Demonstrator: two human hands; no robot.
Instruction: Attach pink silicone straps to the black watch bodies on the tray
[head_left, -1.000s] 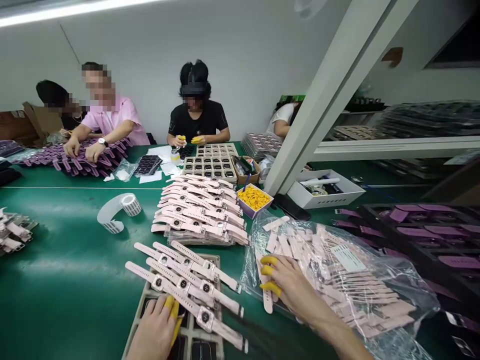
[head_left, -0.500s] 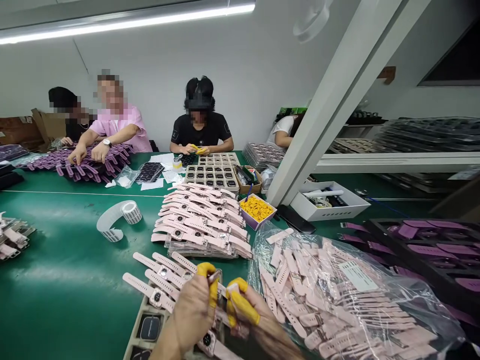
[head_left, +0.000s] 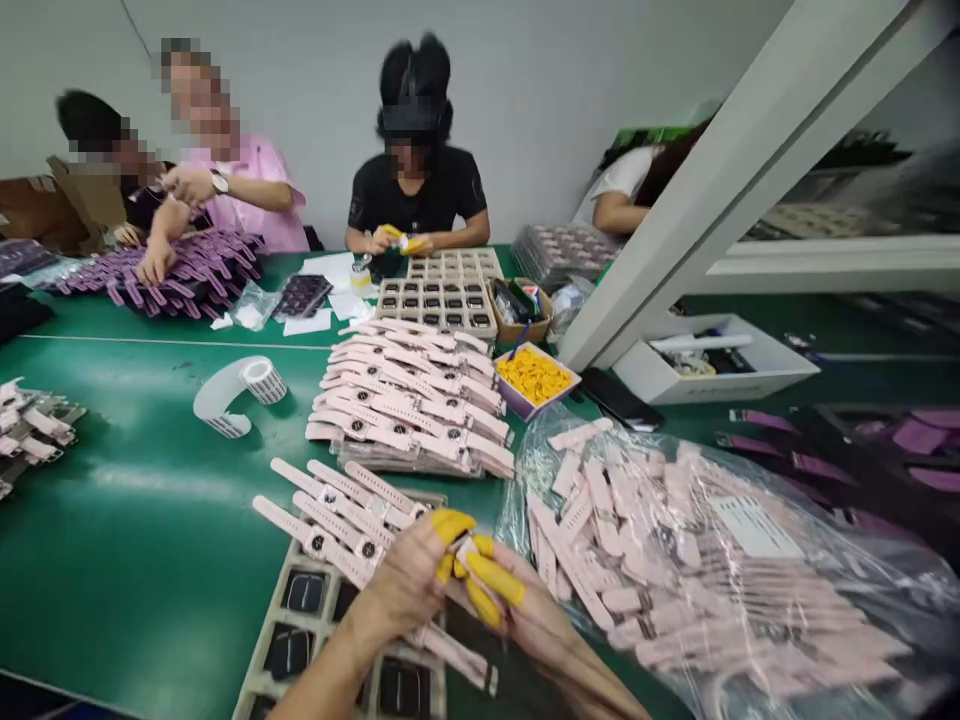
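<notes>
My left hand (head_left: 401,575) and my right hand (head_left: 521,605), with yellow finger cots on their fingertips, meet above the tray. Pinched between them is a pale pink watch strap (head_left: 466,556); a dark edge shows beside it, mostly hidden by the fingers. Under my hands lies a beige compartment tray (head_left: 319,625) holding dark square watch faces (head_left: 304,592). Several watches with pink straps (head_left: 367,548) lie across its far part. Another pink strap (head_left: 454,650) with a metal end slants below my hands; whether it joins the held piece I cannot tell.
A clear bag of pink straps (head_left: 660,560) lies to the right. Beyond the tray stand stacked pink-strapped watches (head_left: 409,400) and a box of yellow finger cots (head_left: 534,375). A label roll (head_left: 262,380) lies left. A slanted post (head_left: 720,190) rises at right. Co-workers sit opposite.
My hands have come together, the left moving right towards the other. The camera view has tilted down and shifted. Across the table, the co-worker in pink has raised one hand.
</notes>
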